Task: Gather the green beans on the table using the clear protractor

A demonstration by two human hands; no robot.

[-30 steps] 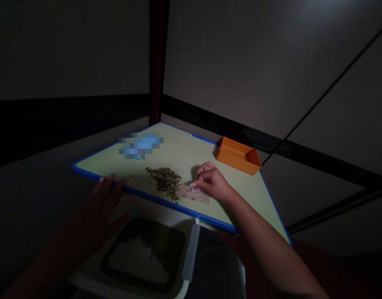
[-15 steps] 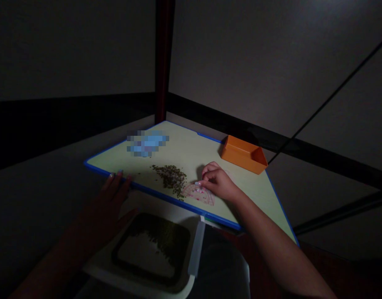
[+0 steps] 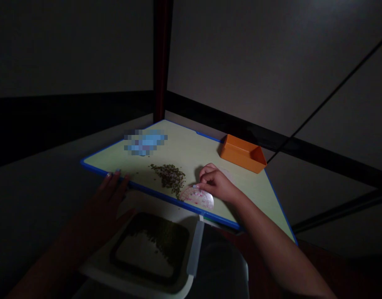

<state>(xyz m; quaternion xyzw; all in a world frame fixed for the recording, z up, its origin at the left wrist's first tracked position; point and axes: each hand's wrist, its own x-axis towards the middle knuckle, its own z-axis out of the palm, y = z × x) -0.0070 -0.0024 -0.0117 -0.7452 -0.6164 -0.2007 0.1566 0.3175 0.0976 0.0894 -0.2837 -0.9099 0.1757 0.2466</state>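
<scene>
My right hand [image 3: 216, 182] pinches a clear protractor [image 3: 197, 197] with pink markings by its curved side. The protractor stands near the front edge of a pale board [image 3: 191, 153] with a blue rim, its lower left corner beside a loose pile of small greenish seeds [image 3: 170, 176]. Light glares off its right end. My left hand [image 3: 108, 195] is spread, fingertips at the board's front rim and thumb by a plastic container [image 3: 195, 249]. Green seeds [image 3: 166, 236] cover part of that container's floor. Shadow hides much of the left hand.
An orange open box [image 3: 243, 153] rests at the board's back right. A blurred blue item [image 3: 147, 142] lies at the back left. Walls meet behind the board at a dark red post [image 3: 161, 62].
The protractor has tilted slightly in my right hand, and a bright glare now shows on it. The left hand stays in place; the whole view has shifted slightly.
</scene>
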